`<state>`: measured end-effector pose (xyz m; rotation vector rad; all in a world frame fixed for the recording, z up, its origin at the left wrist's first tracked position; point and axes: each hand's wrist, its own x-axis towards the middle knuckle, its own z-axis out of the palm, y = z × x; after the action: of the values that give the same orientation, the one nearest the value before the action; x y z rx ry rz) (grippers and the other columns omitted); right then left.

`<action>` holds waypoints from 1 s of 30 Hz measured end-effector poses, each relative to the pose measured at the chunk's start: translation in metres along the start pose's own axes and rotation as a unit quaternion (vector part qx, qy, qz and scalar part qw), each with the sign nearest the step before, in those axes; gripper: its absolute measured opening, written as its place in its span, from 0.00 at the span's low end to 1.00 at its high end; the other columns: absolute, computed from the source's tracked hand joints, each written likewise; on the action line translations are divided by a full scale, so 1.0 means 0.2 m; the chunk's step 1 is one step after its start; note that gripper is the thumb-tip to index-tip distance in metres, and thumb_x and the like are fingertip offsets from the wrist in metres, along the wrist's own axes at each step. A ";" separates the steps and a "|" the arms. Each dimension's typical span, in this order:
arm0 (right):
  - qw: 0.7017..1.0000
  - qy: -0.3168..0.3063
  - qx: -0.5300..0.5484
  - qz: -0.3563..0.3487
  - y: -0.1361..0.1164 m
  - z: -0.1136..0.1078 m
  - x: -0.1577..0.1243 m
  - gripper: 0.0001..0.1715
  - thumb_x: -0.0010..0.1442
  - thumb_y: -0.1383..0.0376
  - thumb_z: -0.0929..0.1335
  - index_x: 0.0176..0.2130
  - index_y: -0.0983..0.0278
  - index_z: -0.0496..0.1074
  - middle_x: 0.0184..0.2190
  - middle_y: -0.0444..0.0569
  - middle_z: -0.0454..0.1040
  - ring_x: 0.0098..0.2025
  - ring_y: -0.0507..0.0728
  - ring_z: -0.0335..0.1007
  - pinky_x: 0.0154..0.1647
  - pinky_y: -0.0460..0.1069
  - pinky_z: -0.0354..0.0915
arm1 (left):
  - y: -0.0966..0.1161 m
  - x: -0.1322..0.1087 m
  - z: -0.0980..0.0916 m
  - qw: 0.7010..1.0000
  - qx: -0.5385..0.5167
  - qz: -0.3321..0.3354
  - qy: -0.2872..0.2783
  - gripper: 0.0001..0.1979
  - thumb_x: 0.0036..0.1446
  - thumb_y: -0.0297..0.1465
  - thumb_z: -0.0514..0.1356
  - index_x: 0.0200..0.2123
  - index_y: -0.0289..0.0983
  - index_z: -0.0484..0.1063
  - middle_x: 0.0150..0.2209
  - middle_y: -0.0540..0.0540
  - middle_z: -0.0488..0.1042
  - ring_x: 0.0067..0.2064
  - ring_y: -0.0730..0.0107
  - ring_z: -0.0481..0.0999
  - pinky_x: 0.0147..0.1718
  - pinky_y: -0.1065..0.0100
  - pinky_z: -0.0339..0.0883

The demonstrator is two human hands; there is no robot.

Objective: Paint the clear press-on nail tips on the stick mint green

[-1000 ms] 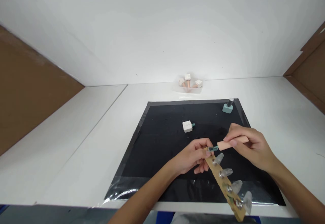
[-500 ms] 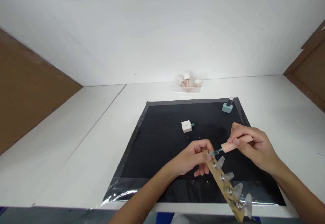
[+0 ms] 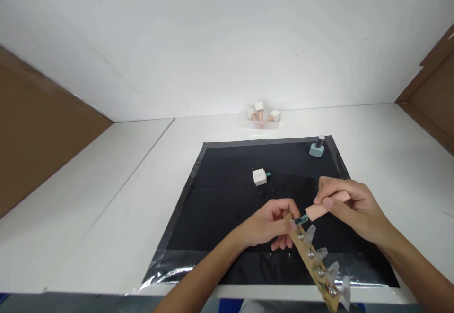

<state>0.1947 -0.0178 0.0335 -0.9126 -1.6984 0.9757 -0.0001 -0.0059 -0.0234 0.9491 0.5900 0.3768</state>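
Note:
My left hand [image 3: 271, 225] is closed on the top end of a wooden stick [image 3: 312, 265] that carries several clear false nail tips [image 3: 321, 254] on metal studs. My right hand [image 3: 349, 206] pinches a peach-coloured brush cap [image 3: 317, 211]; its teal-wet brush [image 3: 301, 220] touches the uppermost tip, right by my left fingertips. Both hands hover over the near part of a black mat [image 3: 220, 199].
On the mat lie a white cube with a teal stub [image 3: 260, 177] in the middle and an open teal polish bottle [image 3: 317, 148] at the far right corner. A clear tray with several small bottles [image 3: 262, 115] stands by the white back wall. Brown cardboard panels flank both sides.
Both hands and the stick have drifted slightly lower and nearer to me. The brush has stayed at the top nail tip, its cap tilting a little.

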 end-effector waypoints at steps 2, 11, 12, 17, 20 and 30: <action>1.000 -0.002 -0.024 0.015 0.00 0.00 0.00 0.10 0.56 0.72 0.66 0.24 0.63 0.71 0.17 0.41 0.67 0.19 0.49 0.59 0.19 0.44 0.55 | 0.00 0.00 0.00 1.000 0.008 0.001 -0.001 0.23 0.44 0.48 0.66 0.27 0.35 0.64 0.15 0.55 0.70 0.12 0.83 0.63 0.09 0.81 0.56; 1.000 -0.013 -0.016 -0.017 0.00 0.00 0.00 0.09 0.56 0.73 0.65 0.26 0.62 0.72 0.17 0.41 0.67 0.20 0.49 0.60 0.20 0.44 0.56 | 0.01 0.00 0.00 1.000 0.006 -0.004 0.004 0.24 0.42 0.48 0.67 0.26 0.35 0.64 0.15 0.55 0.70 0.12 0.84 0.64 0.09 0.82 0.56; 0.999 -0.010 -0.031 -0.015 0.00 0.00 0.00 0.10 0.55 0.73 0.65 0.25 0.63 0.71 0.16 0.40 0.66 0.20 0.49 0.59 0.20 0.44 0.56 | 0.01 0.00 0.01 1.000 0.008 -0.005 0.005 0.24 0.42 0.49 0.66 0.26 0.35 0.63 0.15 0.55 0.70 0.12 0.84 0.64 0.09 0.82 0.56; 0.999 0.039 -0.031 0.011 0.00 0.00 -0.01 0.13 0.54 0.76 0.64 0.24 0.62 0.69 0.17 0.39 0.67 0.19 0.47 0.60 0.20 0.42 0.56 | 0.01 0.00 0.00 1.000 0.014 -0.001 0.008 0.24 0.42 0.49 0.66 0.26 0.35 0.64 0.15 0.55 0.70 0.12 0.84 0.64 0.09 0.82 0.56; 1.000 0.009 -0.010 0.016 0.00 0.00 -0.01 0.11 0.55 0.74 0.65 0.25 0.62 0.70 0.19 0.39 0.69 0.20 0.48 0.62 0.21 0.42 0.58 | 0.02 0.00 0.00 1.000 0.018 0.001 0.012 0.25 0.42 0.50 0.66 0.26 0.35 0.63 0.15 0.55 0.70 0.13 0.83 0.64 0.09 0.83 0.56; 0.999 -0.004 0.017 -0.028 0.00 0.00 -0.01 0.10 0.57 0.73 0.65 0.29 0.61 0.72 0.19 0.41 0.68 0.21 0.50 0.61 0.21 0.45 0.58 | 0.05 -0.03 0.02 0.996 0.078 0.003 0.032 0.13 0.44 0.33 0.66 0.25 0.35 0.63 0.16 0.56 0.68 0.15 0.83 0.66 0.11 0.83 0.58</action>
<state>0.1962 -0.0198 0.0332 -0.8345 -1.6999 0.9689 -0.0026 -0.0072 -0.0114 1.0920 0.6821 0.3718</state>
